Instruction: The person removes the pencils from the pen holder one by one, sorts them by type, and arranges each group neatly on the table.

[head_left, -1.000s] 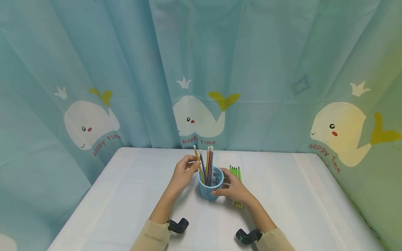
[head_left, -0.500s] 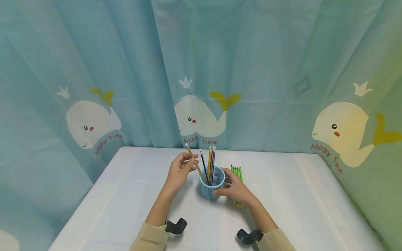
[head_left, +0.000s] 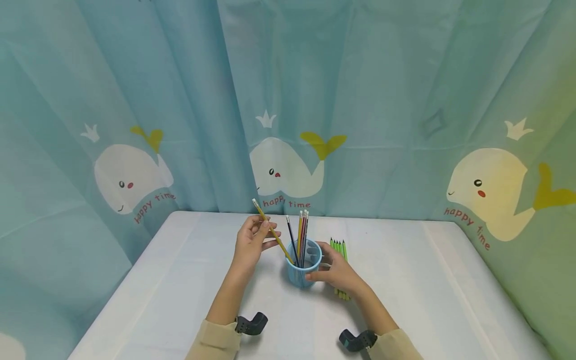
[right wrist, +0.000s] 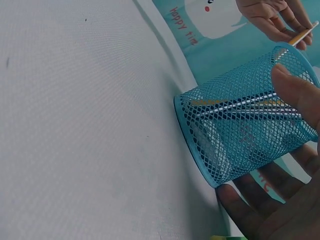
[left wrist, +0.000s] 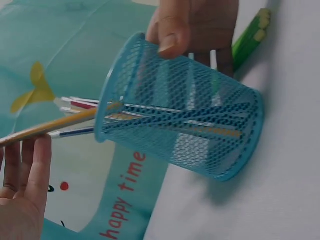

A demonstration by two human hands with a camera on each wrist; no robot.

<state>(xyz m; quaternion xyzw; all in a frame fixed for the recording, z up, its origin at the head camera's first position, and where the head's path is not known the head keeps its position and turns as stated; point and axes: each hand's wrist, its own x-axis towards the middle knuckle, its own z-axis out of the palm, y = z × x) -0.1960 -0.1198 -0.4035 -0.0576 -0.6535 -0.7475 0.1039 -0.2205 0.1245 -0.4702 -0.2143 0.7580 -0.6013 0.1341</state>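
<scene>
Sleeves (head_left: 217, 341): tan cuffs, closest bit of all, one back behind the left hand (head_left: 249, 245) and one behind the right hand (head_left: 335, 267)
Wrist gadgets (head_left: 252, 324): black, strapped on between cuff and hand, one per arm
Right hand grip: got hold of a cup (head_left: 298, 278), thumb on the near side, fingers round the far side
Where the cup's at: in the right hand's grip, light blue mesh, standing on the table (head_left: 180, 280), just right of the left hand
Left hand grip: narrow pinch on a yellow pencil (head_left: 283, 248), thumb against fingers
How that pencil sits: slanted, white eraser end up past the left fingers, lower end inside the cup's rim
Other pencils (head_left: 304, 235): in the cup between both hands, yellow, red and dark ones bunched up, plus a dark one leaning toward the left hand
Green pencils (head_left: 344, 248): lying side by side on the table, partly hidden by the right hand, dark tips pointing away
Backdrop: blue-green curtain (head_left: 382, 75) past both hands, with white whales (head_left: 288, 167) and red "happy time" lettering
</scene>
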